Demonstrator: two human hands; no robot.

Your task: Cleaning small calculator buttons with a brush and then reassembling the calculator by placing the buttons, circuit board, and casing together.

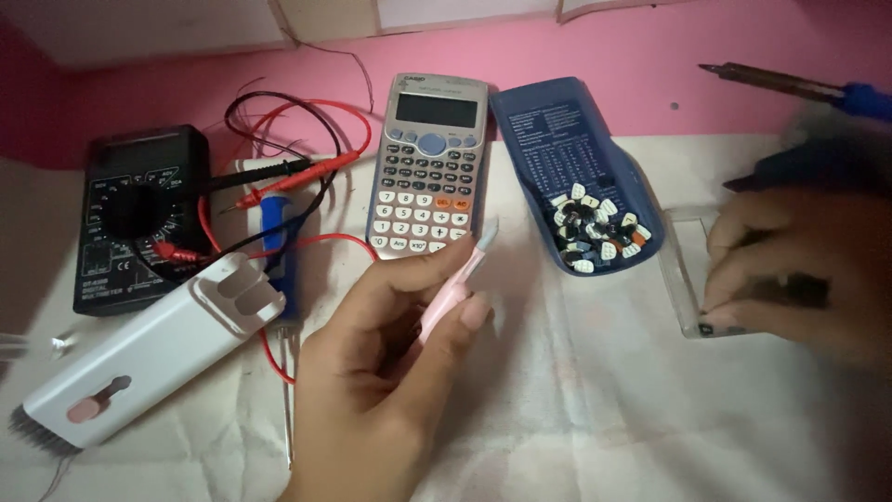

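My left hand (390,372) is closed around a slim pink pen-shaped tool (455,279) whose pale tip points up toward a grey scientific calculator (429,163) lying flat on the white cloth. My right hand (799,270) presses its fingers on a small clear plastic case (683,279) at the right; what lies under the fingers is blurred. Between the hands lies a blue calculator cover (557,139), turned over and holding several loose keys (595,232).
A black multimeter (135,214) with red and black probe leads (279,177) lies at the left. A white cleaning-kit box (153,353) with a brush end sits at the front left. A soldering iron (790,85) is at the top right. A pink wall rises behind.
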